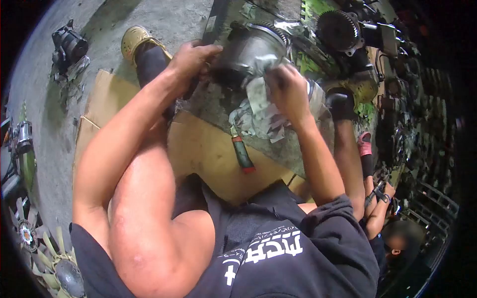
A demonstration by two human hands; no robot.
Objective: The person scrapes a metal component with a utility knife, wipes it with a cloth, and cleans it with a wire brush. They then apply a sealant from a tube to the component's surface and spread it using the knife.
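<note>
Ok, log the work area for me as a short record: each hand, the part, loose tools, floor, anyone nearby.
left hand: at the left side of the metal housing; contact unclear
right hand: blurred; grip on a pale cloth by the housing's near right side
part: cylindrical metal housing, toothed rim at its far end
loose tool: green-and-red handle lying on cardboard
floor: grey, stained concrete
nearby: another person's hand, lower right
</note>
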